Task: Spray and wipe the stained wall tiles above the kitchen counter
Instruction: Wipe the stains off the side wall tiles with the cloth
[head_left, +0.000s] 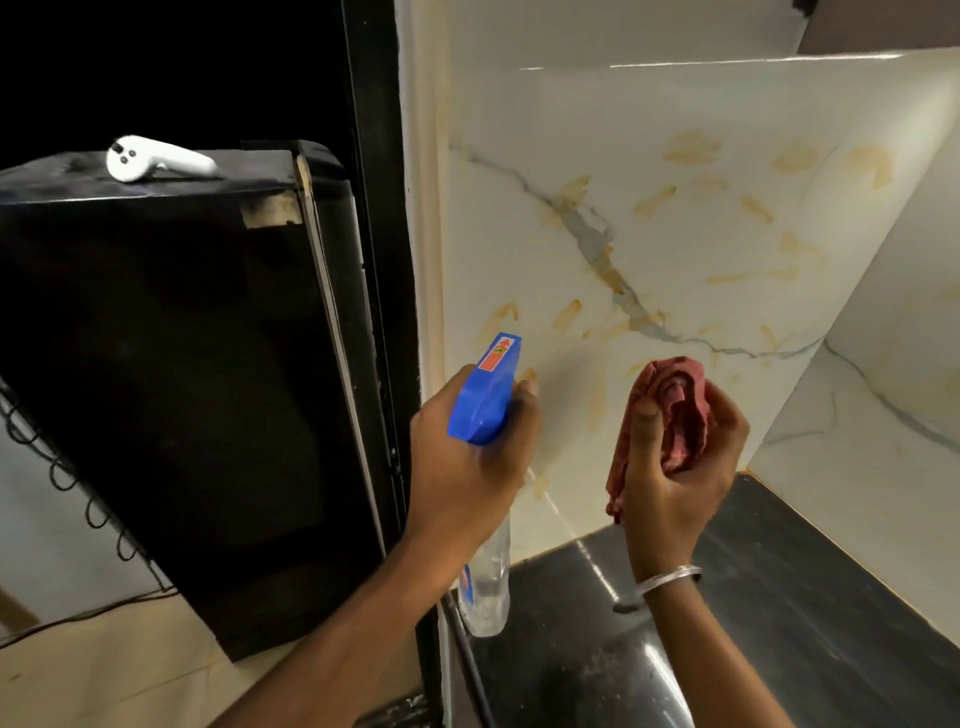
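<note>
**Spray bottle and cloth held up before the stained tiles**

In the middle of the frame, two hands are raised in front of the wall tiles (675, 218). The left hand (467, 452) is closed around the neck of a spray bottle (485, 519). The blue head of the bottle stands above the hand and its nozzle points up and to the right, toward the tiles. One finger lies at the front of the head, where the trigger is, but I cannot tell if it presses. The clear body of the bottle hangs down below the hand, at the left edge of the dark surface (779, 597).

The right hand (680, 457) is just to the right of the left one, and the two do not touch. It is closed on a bunched red cloth (670, 410); the cloth comes out above the fingers and also hangs a little below the palm. A thin metal bangle (667, 576) sits on this wrist.

The tiles are pale, with grey veins, and they carry many yellow-orange smears. The smears spread from the centre of the frame to the upper right, and some are just behind the two hands. The cloth does not touch the wall.

On the left half of the frame stands a tall black appliance (171, 389). On its top, in the upper left, lies a white controller (156, 158).
</note>
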